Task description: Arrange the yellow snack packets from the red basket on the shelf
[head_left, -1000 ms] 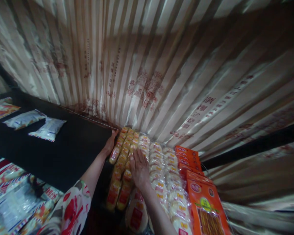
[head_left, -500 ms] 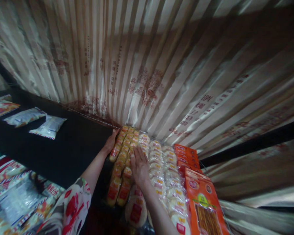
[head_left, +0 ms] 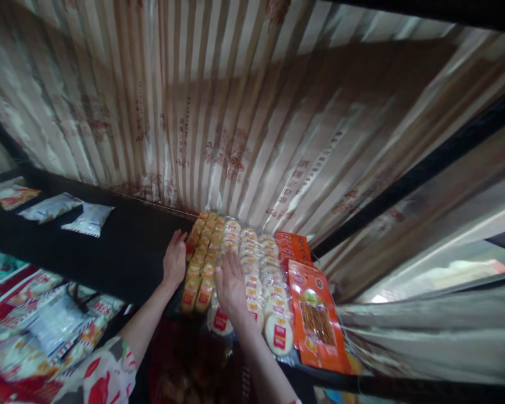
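Note:
Rows of wrapped round cakes lie on a dark shelf [head_left: 122,252]: golden-brown ones [head_left: 202,258] at the left, pale ones [head_left: 263,280] to their right. My left hand [head_left: 174,264] rests open against the left side of the golden-brown row, fingers pointing up. My right hand [head_left: 230,283] lies flat and open on top of the packs, between the golden-brown and the pale rows. Neither hand grips anything. A floral sleeve [head_left: 105,379] covers my left arm.
Orange snack packets [head_left: 315,320] lie right of the cakes. Clear and white bags [head_left: 88,220] sit far left on the shelf. A striped printed curtain [head_left: 235,123] hangs behind. More packaged goods [head_left: 37,331] fill a lower level at bottom left. A dark bar [head_left: 404,188] crosses at right.
The view has tilted and pulled back. My left hand has slid down from the far end of the golden-brown row to its near left side. My right hand stays flat on the packs.

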{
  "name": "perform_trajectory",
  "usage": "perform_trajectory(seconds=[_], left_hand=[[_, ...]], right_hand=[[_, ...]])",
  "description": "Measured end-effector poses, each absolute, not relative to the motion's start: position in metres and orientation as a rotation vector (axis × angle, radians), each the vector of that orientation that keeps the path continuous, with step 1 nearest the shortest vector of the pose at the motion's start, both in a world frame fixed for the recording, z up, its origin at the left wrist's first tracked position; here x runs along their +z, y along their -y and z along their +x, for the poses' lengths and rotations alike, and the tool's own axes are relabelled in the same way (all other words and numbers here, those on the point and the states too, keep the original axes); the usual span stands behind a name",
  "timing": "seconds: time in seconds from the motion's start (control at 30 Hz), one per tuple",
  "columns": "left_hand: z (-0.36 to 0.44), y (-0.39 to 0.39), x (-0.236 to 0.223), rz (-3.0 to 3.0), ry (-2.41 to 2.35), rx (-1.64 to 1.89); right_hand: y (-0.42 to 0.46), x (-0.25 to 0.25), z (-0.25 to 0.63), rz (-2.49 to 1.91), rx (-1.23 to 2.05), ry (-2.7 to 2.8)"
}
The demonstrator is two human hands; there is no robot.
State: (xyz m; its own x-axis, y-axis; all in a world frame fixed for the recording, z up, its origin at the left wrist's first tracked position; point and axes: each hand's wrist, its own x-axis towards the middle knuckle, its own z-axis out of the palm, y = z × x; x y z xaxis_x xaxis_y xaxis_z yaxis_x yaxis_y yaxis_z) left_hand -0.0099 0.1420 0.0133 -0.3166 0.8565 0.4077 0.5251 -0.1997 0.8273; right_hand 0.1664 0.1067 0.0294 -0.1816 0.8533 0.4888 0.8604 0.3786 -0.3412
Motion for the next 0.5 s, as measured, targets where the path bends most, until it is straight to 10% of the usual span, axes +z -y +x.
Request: perform_trajectory(seconds=[0.5], left_hand=[[0.026,-0.001,-0.035,2.6,-1.7,1.106]], right_hand=[[0.007,-0.008,0.188,-1.508,0.004,1.861]])
